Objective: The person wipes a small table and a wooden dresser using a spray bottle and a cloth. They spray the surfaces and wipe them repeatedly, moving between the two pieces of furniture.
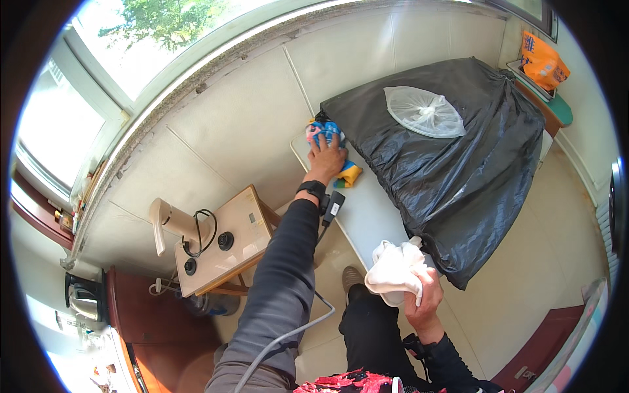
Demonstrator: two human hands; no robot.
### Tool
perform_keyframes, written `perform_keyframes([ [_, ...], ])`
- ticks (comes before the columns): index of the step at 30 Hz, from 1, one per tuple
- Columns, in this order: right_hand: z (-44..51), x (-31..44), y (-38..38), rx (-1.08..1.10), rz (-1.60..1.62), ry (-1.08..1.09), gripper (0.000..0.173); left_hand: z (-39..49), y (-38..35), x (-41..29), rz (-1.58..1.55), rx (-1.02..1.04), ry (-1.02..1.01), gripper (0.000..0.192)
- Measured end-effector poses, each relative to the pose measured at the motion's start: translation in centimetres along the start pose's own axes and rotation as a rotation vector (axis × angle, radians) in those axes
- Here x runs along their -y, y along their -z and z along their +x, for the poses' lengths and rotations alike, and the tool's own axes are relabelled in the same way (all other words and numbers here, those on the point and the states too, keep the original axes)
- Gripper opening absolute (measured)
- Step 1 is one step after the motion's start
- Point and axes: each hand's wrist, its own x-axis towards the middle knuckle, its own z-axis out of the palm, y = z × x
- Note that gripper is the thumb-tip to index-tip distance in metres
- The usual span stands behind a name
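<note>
My left hand [327,159], with a dark band at its wrist, reaches to the far left corner of a narrow white table [356,216]. Its fingers are over a crumpled, colourful packet [350,175] in blue, yellow and pink; the palm hides part of it. In my right hand [426,302] is a bunched white cloth [397,269], held above the table's near end. A large black plastic bag [462,191] covers much of the tabletop and hangs over its right side. On that bag lies a knotted translucent plastic bag [426,112].
To the left stands a small tea table [236,245] with a beige water dispenser [179,221] and its cord. A grey cable [290,336] runs along my left arm. An orange bag [543,61] sits at the back right. Tiled wall [221,123] and window bound the far side.
</note>
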Motion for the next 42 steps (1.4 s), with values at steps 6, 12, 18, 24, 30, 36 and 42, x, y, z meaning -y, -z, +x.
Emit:
perform_keyframes([
  [6,0.2,0.1,0.0,-0.026,-0.01,0.056,0.027,-7.5,-0.9,-5.5,-0.002,0.006,-0.219,0.061],
  [12,0.1,0.1,0.0,-0.043,-0.003,0.076,0.027,-17.2,1.0,-7.7,-0.058,0.09,-0.295,0.061],
  [18,-0.6,-0.5,-0.4,-0.044,-0.031,0.112,0.028,-25.3,4.0,-5.6,-0.198,0.099,-0.423,0.054],
  [24,0.1,0.2,0.4,0.128,0.115,-0.052,0.031,-32.0,6.6,-1.5,-1.078,0.283,-0.369,0.041],
  [30,1.9,1.8,2.6,0.012,0.012,-0.022,0.032,-42.4,12.1,4.3,-1.595,0.021,0.194,0.041],
  [36,-0.9,3.8,-1.5,0.435,0.834,-0.496,0.034,-54.5,17.1,9.9,-1.589,-0.351,0.435,0.037],
  [42,-3.6,8.9,-5.3,0.424,1.099,-0.687,0.027,-67.5,21.1,11.6,-1.402,-0.769,0.619,0.045],
])
